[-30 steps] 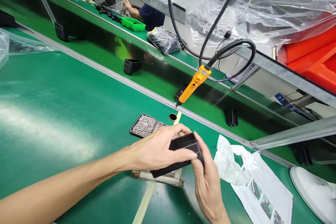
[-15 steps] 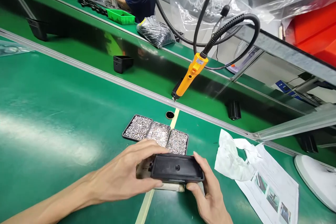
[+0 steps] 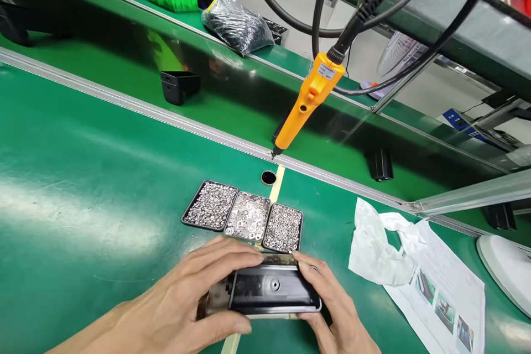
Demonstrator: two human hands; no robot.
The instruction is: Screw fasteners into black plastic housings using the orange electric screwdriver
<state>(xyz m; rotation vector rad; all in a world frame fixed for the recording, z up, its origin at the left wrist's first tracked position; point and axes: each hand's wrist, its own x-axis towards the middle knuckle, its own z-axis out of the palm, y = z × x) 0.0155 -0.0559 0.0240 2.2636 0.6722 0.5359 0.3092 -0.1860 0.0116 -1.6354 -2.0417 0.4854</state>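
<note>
A black rectangular plastic housing (image 3: 265, 292), open side up with a small round boss in its floor, lies between my two hands. My left hand (image 3: 199, 293) grips its left end, fingers along the far side and thumb along the near side. At the right end, my right hand (image 3: 332, 301) holds it between fingers and thumb. Under the housing, a worn pale block shows in part; my hands hide the rest. Just beyond stand small trays of metal parts: tiny pieces in the left tray (image 3: 211, 204), washers in the middle tray (image 3: 248, 217), small nuts or rings in the right tray (image 3: 284, 228).
A yellow electric screwdriver (image 3: 309, 99) hangs tip down on its cable beyond the trays. Near its tip is a dark round hole (image 3: 268, 177). White cloth (image 3: 373, 249) and a printed sheet (image 3: 448, 287) lie at right. A co-worker's arm shows behind the partition.
The housing has tipped down flatter over the block, with both hands still on it. My view has moved closer, and the screwdriver looks larger.
</note>
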